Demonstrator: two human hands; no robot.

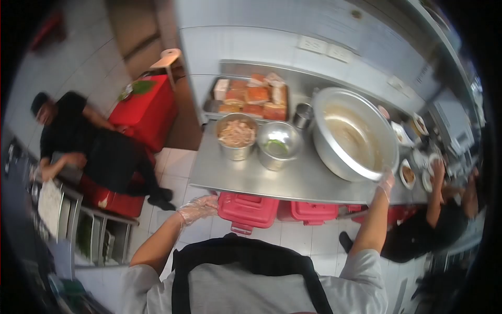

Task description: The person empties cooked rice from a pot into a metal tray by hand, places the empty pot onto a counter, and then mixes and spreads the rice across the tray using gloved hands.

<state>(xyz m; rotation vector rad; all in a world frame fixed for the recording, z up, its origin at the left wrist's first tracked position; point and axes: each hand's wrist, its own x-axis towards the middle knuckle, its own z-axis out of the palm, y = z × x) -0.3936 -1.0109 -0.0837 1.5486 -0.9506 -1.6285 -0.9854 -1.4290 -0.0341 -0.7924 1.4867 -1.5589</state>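
My right hand (386, 184), in a clear plastic glove, grips the near rim of a large aluminium basin (330, 149), which tilts toward me. Brown residue coats its inside. My left hand (200, 209), also gloved, is held low by the table's front edge, beside a pink lidded bin (248, 209). Its fingers stretch forward, with nothing seen in them. Left of the basin stand a steel bowl (280, 161) with something green inside and a steel pot (236, 153) of pale chopped food.
A tray (209, 107) of packed food blocks stands at the back of the steel table (209, 175). Another pink bin (314, 211) sits underneath. One person (99, 141) is at left by a red chest (146, 118); another (423, 230) works at right near plates (407, 183).
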